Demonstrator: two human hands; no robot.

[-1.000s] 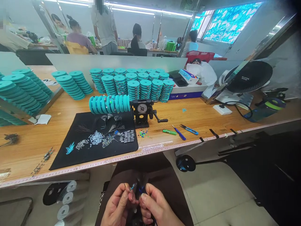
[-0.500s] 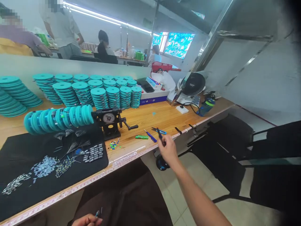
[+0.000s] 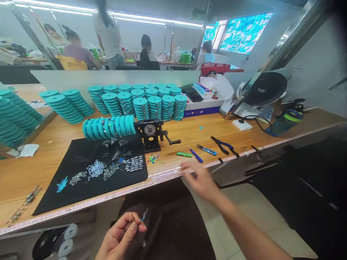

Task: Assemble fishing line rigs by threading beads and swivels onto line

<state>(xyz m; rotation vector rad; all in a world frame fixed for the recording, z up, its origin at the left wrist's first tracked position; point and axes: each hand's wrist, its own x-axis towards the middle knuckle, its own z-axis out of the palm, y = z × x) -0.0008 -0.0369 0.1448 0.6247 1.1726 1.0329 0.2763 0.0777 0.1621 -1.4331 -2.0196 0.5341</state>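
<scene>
Hands apart. Left hand point(image 3: 119, 234) pinches small blue piece point(image 3: 144, 216) before the bench's point(image 3: 187, 133) front edge. Right hand point(image 3: 202, 180), seemingly empty, near green tube point(image 3: 184, 154). Pliers point(image 3: 217, 142) lie ungripped.

Left hand point(image 3: 123, 231): pinching small item point(image 3: 144, 216) | Right hand point(image 3: 202, 180): empty, near green tool point(image 3: 184, 154)

The left hand point(image 3: 121, 234) pinches thumb to forefinger; the right hand point(image 3: 199, 180) (slightly blurred) reaches forward, fingers parted.
</scene>
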